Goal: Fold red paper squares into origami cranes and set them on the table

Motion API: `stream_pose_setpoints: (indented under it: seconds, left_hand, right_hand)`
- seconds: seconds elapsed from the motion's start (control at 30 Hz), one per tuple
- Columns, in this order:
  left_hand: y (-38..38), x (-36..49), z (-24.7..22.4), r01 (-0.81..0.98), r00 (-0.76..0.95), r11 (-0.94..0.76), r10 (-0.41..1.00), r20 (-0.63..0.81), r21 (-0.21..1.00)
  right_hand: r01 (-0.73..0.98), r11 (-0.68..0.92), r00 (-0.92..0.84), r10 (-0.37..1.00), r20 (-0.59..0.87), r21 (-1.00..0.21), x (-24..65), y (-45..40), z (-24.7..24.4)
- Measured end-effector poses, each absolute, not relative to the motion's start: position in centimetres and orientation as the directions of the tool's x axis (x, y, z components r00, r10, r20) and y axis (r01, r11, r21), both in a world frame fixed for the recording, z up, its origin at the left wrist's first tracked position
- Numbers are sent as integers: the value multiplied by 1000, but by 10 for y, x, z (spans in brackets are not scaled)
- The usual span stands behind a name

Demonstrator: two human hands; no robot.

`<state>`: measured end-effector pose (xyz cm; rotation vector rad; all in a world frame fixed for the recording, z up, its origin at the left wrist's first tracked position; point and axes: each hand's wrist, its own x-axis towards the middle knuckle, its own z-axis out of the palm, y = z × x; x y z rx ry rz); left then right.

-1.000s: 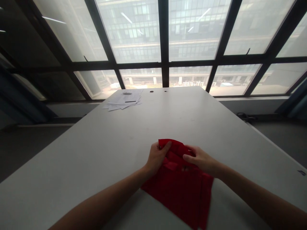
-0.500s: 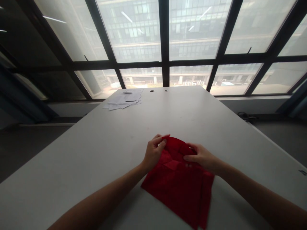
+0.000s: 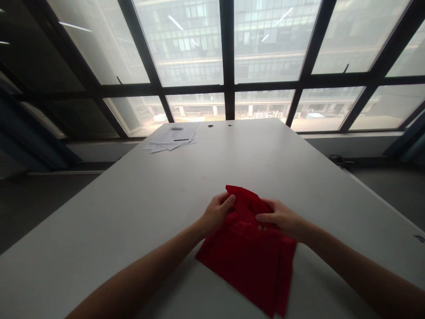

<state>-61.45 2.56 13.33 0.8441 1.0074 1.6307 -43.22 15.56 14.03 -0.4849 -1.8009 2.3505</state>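
Note:
A red cloth bag point(image 3: 245, 261), soft and creased, hangs down toward me over the near part of the white table point(image 3: 133, 208). A long fold runs along its right side, and its top edge is bunched up. At the upper left of the bag my left hand point(image 3: 217, 212) pinches the cloth, thumb in front and fingers behind. My right hand point(image 3: 279, 219) grips the upper right, its thumb lying across the front and some fingertips showing below. What lies inside the bag, if anything, is hidden.
Loose white papers point(image 3: 171, 141) lie at the table's far left, with a dark strip and a small pale object on them. Two round holes, one of them the dark hole point(image 3: 210, 126), sit near the far edge. Large black-framed windows point(image 3: 229, 66) stand beyond.
My left hand has slid slightly down from the top edge, its fingers now behind the cloth. A corner of the bag stands up above it. My right hand has barely moved.

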Motion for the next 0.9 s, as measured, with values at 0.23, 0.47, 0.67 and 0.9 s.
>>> stream_pose_setpoints:
  seconds: [0.23, 0.47, 0.67, 0.9]
  left_hand:
    - [27, -614, 123, -447, -331, -105, 942, -55, 888]
    - [29, -612, 126, -434, -387, -166, 922, -17, 885]
    - [29, -613, 131, -465, -455, -124, 883, -116, 876]
    - [25, -613, 139, -512, -415, -114, 901, -129, 852]
  right_hand:
    - [50, -191, -940, 324, -111, -980, -433, 154, 142]
    - [66, -115, -938, 331, -101, -991, -434, 153, 143]
    - [76, 13, -936, 347, -66, -997, -433, 151, 148]
    - [31, 64, -945, 326, -9, -997, -433, 158, 144]
